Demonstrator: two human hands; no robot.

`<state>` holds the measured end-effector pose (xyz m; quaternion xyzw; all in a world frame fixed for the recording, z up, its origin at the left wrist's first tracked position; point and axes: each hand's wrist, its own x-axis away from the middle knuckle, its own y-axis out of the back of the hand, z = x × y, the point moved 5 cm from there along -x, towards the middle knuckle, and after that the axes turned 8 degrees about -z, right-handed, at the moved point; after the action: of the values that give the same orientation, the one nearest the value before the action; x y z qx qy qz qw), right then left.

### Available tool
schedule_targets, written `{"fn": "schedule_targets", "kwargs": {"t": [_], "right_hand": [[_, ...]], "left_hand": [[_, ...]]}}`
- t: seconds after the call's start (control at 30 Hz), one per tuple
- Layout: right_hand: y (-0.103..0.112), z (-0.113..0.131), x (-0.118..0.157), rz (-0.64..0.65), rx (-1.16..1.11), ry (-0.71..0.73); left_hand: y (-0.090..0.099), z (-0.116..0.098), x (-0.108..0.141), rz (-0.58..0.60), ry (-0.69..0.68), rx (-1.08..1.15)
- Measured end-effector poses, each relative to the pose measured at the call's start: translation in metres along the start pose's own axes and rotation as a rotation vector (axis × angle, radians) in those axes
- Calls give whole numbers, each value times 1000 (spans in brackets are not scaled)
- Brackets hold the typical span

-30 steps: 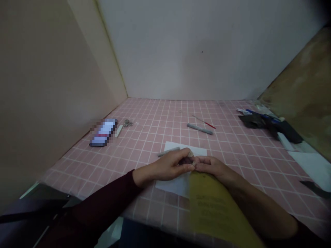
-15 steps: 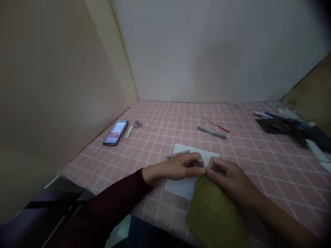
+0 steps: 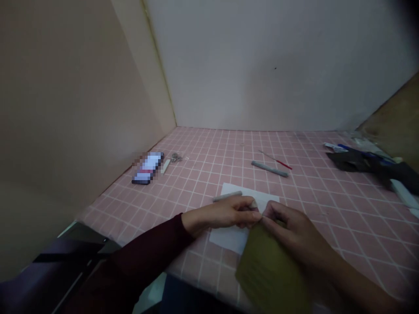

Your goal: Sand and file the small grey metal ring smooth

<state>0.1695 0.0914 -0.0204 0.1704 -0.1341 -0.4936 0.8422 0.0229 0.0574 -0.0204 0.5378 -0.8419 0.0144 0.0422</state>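
Desk [image 3: 209, 152] with pink squares spreads away from the person, its near edge passing under the left sleeve [image 3: 153, 237]. A yellow-green sheet [image 3: 273, 270] slopes from the fingertips back toward the person, its long axis leaning slightly right, and seems to reach past that edge. The right hand [image 3: 294, 224] is the nearer, lying along the sheet's upper right side with thumb and curled fingers pinching it. The left hand [image 3: 225, 213] comes in from the other side, thumb and forefinger drawn close at the sheet's top; whether they grip it or something tiny cannot be told. Well off to the right lie dark scraps [image 3: 347, 161], pink squares showing between them and the right hand. Paper [image 3: 229, 237] is partly hidden beneath both hands. A phone [image 3: 148, 168] lies well left, one grey rod [image 3: 227, 196] just beyond the left hand, another farther out near a red-handled tool [image 3: 284, 165].
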Motion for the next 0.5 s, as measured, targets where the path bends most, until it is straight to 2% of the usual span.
{"fn": "schedule_targets", "kwargs": {"t": [0.13,0.17,0.23,0.33,0.37,0.4,0.5], "right_hand": [[-14,-14,-1,250,-266,-239],[-15,-16,-1,279,-298,-266],[-12,-15,-2,231,-250,-224],[-1,-3,-2,33,-52,-43],[0,0,-2,11,-30,-23],[-2,-1,-1,44,-59,-50],[-16,-13,1,255,-306,-267]], "left_hand": [[2,-13,4,-61,-181,-178],[2,-15,4,-73,-208,-229],[2,-14,4,-69,-178,-259],[2,-7,1,-30,-60,-163],[2,-7,1,-19,-52,-138],[1,-8,2,-19,-69,-132],[1,-16,4,-56,-196,-221]]}}
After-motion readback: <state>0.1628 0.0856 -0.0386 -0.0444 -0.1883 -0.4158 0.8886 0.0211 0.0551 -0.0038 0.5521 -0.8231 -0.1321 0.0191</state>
